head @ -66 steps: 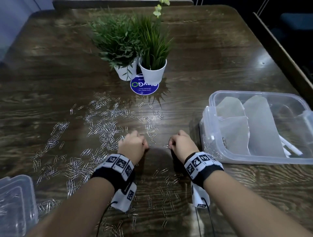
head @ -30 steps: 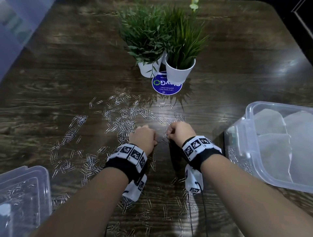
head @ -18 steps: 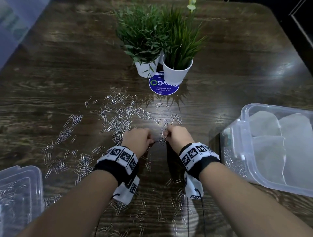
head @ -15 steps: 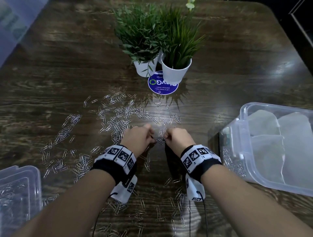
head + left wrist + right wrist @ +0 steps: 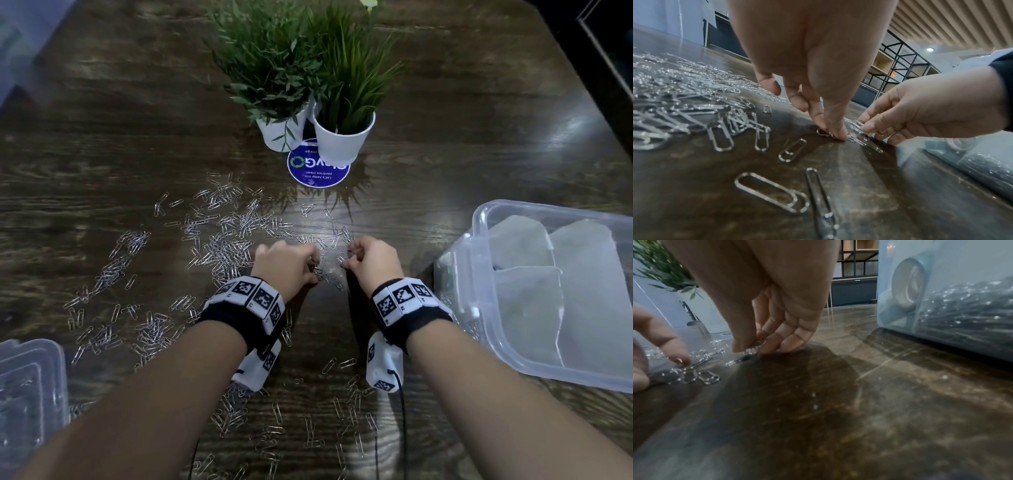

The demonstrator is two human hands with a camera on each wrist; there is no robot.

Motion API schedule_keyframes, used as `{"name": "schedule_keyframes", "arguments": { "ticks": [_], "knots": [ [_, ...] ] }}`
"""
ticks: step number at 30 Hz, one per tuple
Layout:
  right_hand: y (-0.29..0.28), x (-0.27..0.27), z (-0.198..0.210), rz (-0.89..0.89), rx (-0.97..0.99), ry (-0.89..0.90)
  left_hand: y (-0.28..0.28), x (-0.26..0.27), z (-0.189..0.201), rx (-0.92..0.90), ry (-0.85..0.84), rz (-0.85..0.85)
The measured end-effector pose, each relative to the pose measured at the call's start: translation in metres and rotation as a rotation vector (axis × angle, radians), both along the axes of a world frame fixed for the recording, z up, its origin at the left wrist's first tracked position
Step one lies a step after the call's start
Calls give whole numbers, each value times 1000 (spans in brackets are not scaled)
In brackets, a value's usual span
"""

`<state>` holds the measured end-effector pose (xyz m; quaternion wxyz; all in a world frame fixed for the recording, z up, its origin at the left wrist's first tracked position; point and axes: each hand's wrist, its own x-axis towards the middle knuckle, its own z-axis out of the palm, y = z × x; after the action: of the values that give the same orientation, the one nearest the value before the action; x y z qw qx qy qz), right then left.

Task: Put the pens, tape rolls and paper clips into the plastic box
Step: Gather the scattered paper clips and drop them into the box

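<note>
Several silver paper clips (image 5: 222,246) lie scattered over the dark wooden table (image 5: 102,144), thickest left of my hands. My left hand (image 5: 315,270) has its fingers curled down and pinches clips against the table (image 5: 833,135). My right hand (image 5: 346,260) sits close beside it and pinches a small bunch of clips (image 5: 750,348) between thumb and fingers. The clear plastic box (image 5: 479,274) stands open at the right, apart from both hands. Through its wall I see a tape roll (image 5: 908,283) and a heap of paper clips (image 5: 962,309).
Two potted plants (image 5: 342,137) stand on a blue round sticker (image 5: 308,171) behind the clips. A clear lid (image 5: 27,394) lies at the near left edge. More clips (image 5: 342,411) lie between my forearms. White sheets (image 5: 582,291) lie inside the box.
Both hands have moved away from me into the clips and drawn closer together. In the last half second they have barely shifted.
</note>
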<state>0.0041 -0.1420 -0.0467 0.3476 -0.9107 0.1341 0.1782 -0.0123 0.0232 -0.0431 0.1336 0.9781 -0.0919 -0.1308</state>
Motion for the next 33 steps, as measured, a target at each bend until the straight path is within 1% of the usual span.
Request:
{"name": "schedule_keyframes", "arguments": {
  "ticks": [2,6,11,15,17,19,21,22,25,26,28,30,33],
  "knots": [
    [1,5,0,2,-3,82,1,0,0,6,10,14],
    [1,3,1,103,-55,26,5,1,0,45,28,24],
    [4,5,1,157,-102,51,5,2,1,125,31,3],
    [6,1,2,247,-187,44,3,0,0,171,3,-34],
    [5,-2,3,258,-193,23,4,0,-1,185,-5,-49],
    [2,-3,6,230,-157,31,6,0,-1,190,-13,-52],
    [-3,-3,10,198,-118,81,9,1,-1,161,-25,-36],
    [-6,-5,11,183,-105,77,10,2,-2,130,-36,-25],
    [-14,-19,12,125,-26,-61,11,5,-1,12,-60,-17],
    [-16,-24,11,120,-8,-88,10,6,-2,-24,-59,-19],
    [-21,-29,9,154,-15,-86,5,8,-3,-84,-58,-15],
    [-24,-30,6,184,-34,-75,2,9,-6,-100,-77,-12],
    [-23,-30,3,213,-27,-74,-4,13,-6,-51,-105,-43]
  ]
}}
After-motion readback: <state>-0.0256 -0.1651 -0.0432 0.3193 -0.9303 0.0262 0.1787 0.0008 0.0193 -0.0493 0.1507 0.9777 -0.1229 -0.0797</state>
